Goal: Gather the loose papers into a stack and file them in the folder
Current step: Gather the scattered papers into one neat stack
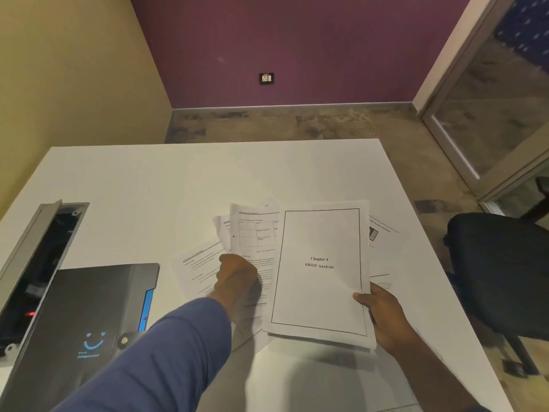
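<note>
Papers (pixel 255 233) were seen fanned across the middle of the white surface (pixel 148 179), not yet squared into a stack. The cover sheet (pixel 319 272), headed "Chapter 4 SWOT Analysis", was gripped at its lower right corner by the right hand (pixel 383 313), thumb on top; its long axis ran away from the person, print upright to the viewer. It appeared lifted slightly off the sheets beneath.

The left hand (pixel 237 278) was clenched on the table-printed sheets just left of the cover sheet; these stood tilted, long axis also pointing away but leaning leftward. More sheets lay flat beneath and to the left, skewed diagonally, and one edge showed beyond the cover sheet's right side.

The folder (pixel 89 316) lay shut at the near left, well apart from the pile, its long axis angled away and rightward, the snap tab on its right edge. It was nearer the left hand. Judgement: gathering was part done; the two held bundles lay side by side, roughly parallel, so merging would call for a short inward move.
</note>
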`<act>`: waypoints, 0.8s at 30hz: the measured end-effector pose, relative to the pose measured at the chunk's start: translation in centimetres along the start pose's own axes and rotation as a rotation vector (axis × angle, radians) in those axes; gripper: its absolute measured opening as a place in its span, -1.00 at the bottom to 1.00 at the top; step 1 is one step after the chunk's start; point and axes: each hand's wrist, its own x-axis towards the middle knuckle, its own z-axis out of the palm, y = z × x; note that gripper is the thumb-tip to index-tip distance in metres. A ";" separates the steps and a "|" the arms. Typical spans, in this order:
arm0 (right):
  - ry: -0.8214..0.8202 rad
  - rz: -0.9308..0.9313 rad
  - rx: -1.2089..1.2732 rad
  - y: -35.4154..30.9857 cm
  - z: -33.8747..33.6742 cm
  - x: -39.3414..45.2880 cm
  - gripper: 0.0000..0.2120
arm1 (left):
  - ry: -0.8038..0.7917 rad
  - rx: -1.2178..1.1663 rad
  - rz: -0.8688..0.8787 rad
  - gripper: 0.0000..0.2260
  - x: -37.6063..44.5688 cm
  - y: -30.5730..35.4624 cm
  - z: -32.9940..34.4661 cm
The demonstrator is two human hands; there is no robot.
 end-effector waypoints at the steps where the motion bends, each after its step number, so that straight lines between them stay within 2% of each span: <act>1: 0.002 0.003 0.001 0.2 -0.1 0.0 -0.63 | -0.026 -0.003 0.025 -0.59 0.1 -0.1 -0.1; 4: 0.000 0.010 0.010 0.4 -0.1 0.2 -0.64 | -0.060 0.010 0.165 -0.74 0.2 -0.6 -0.5; 7: -0.014 -0.001 0.021 0.4 0.1 0.1 -0.65 | -0.066 -0.077 0.329 -0.86 0.0 -2.1 -0.8; 11: -0.064 -0.022 0.042 0.4 0.6 -0.7 -0.65 | -0.086 -0.254 0.460 -0.84 -0.8 -4.6 -2.3; 24: -0.208 -0.094 -0.089 1.6 4.6 -3.7 -0.74 | -0.440 -0.643 0.299 -0.66 -7.6 -11.9 -8.5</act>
